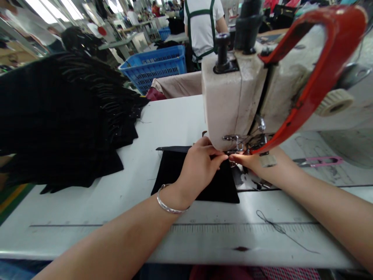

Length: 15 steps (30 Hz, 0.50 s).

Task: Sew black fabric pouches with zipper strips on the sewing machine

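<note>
A piece of black fabric (pixel 217 188) lies flat on the white table beside the sewing machine (pixel 224 101). Its far edge carries a narrow dark strip (pixel 173 149). My left hand (pixel 201 163), with a silver bangle at the wrist, is closed in a pinch on the fabric just in front of the needle area. My right hand (pixel 259 163) reaches in from the right, fingertips close together at the fabric's edge near the presser foot. The red guard of the machine and its head partly hide these right fingers, so their grip does not show clearly.
A tall pile of black fabric pieces (pixel 64 116) covers the table's left side. Pink-handled thread snips (pixel 320 161) lie right of the machine, and loose thread (pixel 279 228) near the printed ruler. Behind are a blue crate (pixel 157 64) and a person in white (pixel 202 31).
</note>
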Motion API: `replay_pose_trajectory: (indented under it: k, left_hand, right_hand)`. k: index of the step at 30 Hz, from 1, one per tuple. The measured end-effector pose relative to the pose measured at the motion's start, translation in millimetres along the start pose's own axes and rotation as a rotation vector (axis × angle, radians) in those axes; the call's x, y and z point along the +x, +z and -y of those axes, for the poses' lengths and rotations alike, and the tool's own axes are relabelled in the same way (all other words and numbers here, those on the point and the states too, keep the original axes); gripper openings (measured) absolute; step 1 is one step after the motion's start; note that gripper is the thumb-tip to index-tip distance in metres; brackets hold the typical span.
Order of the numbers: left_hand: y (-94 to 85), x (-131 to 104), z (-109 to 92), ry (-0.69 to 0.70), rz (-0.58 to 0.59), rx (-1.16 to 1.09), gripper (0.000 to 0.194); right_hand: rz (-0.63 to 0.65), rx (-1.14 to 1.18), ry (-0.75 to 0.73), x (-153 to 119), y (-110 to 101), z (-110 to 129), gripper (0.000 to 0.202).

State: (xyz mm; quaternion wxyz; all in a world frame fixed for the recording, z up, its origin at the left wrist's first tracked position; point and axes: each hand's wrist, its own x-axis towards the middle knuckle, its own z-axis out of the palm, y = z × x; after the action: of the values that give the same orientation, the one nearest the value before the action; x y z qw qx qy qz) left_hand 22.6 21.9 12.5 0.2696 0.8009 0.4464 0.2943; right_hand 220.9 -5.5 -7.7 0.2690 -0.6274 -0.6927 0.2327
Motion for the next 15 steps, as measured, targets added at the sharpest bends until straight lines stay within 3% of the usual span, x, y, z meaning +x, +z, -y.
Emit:
replay_pose_trajectory:
  k: [6,9,11,13,15]
  left_hand:
    - [0.9,-4.0,1.2,0.067,-0.035,0.023,0.007]
    - [-4.4,-14.4,-0.8,0.200,-0.126,0.077,0.017]
    - [-8.1,-22.2,-3.7,0.333,-0.148,0.119,0.006]
    - [-9.2,-28.1,-7.5,0.450,-0.057,0.109,0.007]
    - [-7.4,-30.5,-11.1,0.444,0.080,0.038,0.016]
  right_hand:
    - [0.041,-0.002,0.003,0.8,-4.4,7.5,0.040]
    - [0.058,0.026,0.014,-3.5,-11.7,13.2,0.032]
    - [0.108,0.090,0.061,-11.5,-19.4,18.4,0.023]
    - [0.200,0.196,0.102,-21.6,-27.5,23.9,0.015]
    - [0.279,0.288,0.128,-29.5,-32.9,28.3,0.013]
